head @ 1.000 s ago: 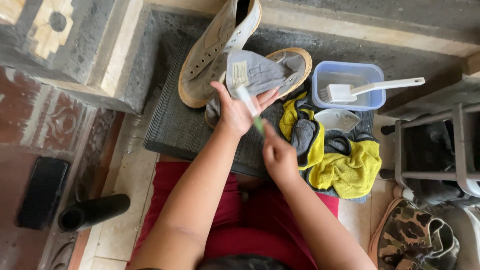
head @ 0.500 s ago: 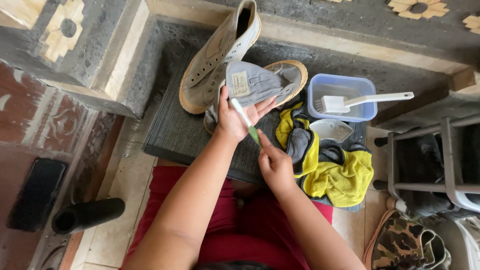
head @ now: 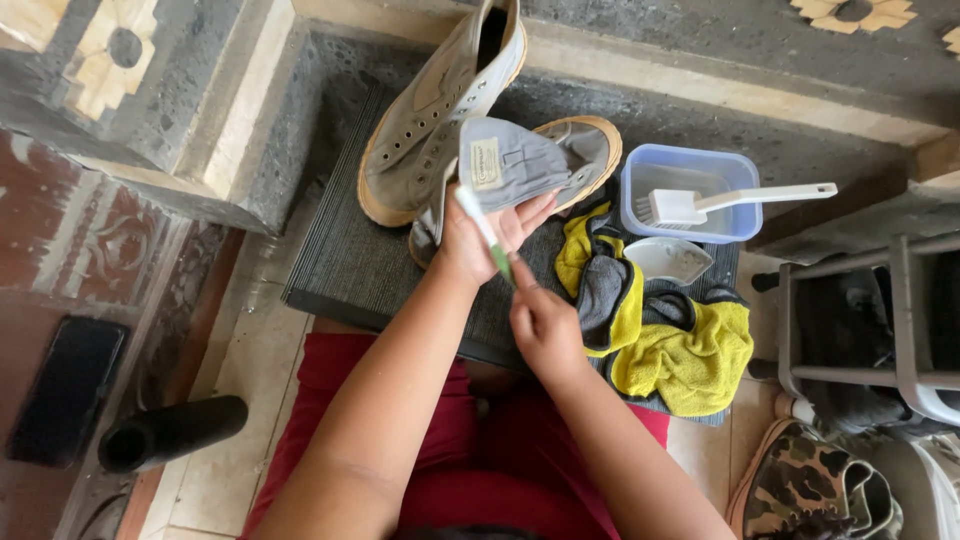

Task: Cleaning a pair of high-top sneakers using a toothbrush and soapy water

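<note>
Toothbrush (head: 484,232) sits slanted between my two hands near the picture's centre, its white head pointing to 11 o'clock against the grey shoe (head: 520,170) that my left hand (head: 480,235) cups with curled fingers, while my right hand (head: 540,320) is closed around the green handle end at about 5 o'clock from it. Behind that shoe, at 11 o'clock, I see a second grey high-top shoe (head: 430,120) lying on the dark mat (head: 350,260). At 3 o'clock stands a blue tub (head: 735,225) with a white brush (head: 700,205) across it, and a yellow-and-grey cloth (head: 680,350) lies at 4 o'clock.
</note>
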